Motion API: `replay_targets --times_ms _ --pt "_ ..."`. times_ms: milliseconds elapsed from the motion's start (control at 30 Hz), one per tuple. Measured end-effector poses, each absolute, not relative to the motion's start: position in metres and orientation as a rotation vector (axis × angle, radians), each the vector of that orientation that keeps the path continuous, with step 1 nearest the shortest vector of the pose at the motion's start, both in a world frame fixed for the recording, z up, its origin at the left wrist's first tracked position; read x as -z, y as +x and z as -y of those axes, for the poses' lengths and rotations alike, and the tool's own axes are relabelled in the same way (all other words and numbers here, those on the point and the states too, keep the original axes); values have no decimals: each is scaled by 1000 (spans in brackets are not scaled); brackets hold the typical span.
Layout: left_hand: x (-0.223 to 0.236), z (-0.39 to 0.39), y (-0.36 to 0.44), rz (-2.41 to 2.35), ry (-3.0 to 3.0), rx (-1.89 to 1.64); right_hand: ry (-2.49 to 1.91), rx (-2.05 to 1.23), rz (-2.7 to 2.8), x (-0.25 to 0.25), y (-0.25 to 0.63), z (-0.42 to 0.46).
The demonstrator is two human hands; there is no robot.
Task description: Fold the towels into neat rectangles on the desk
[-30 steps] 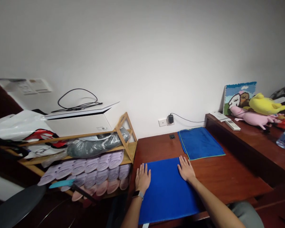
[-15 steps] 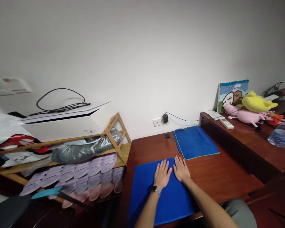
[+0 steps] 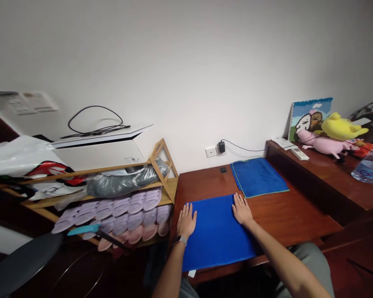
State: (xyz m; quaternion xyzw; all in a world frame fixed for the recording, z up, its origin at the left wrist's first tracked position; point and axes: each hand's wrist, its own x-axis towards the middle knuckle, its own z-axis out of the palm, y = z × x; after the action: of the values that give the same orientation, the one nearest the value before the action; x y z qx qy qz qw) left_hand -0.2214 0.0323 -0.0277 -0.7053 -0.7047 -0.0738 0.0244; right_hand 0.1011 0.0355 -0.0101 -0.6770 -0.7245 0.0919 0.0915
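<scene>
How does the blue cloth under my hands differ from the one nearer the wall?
The near cloth is brighter blue; the far cloth is darker with green edging. The left hand and right hand touch the near cloth, not the far cloth. Both lie on the table.

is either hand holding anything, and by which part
Nothing is held: the left hand and right hand lie flat, unclosed, at the far left and far right corners of the nearer blue cloth.
</scene>
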Motion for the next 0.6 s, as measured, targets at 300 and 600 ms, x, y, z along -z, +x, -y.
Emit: replay_targets --times_ms 300,600 --pt "7 -12 -204 1917 -2157 413 -1949 -308 2173 31 102 31" --pt "19 26 -34 1732 -2689 413 -1921 -310 2255 18 109 20"
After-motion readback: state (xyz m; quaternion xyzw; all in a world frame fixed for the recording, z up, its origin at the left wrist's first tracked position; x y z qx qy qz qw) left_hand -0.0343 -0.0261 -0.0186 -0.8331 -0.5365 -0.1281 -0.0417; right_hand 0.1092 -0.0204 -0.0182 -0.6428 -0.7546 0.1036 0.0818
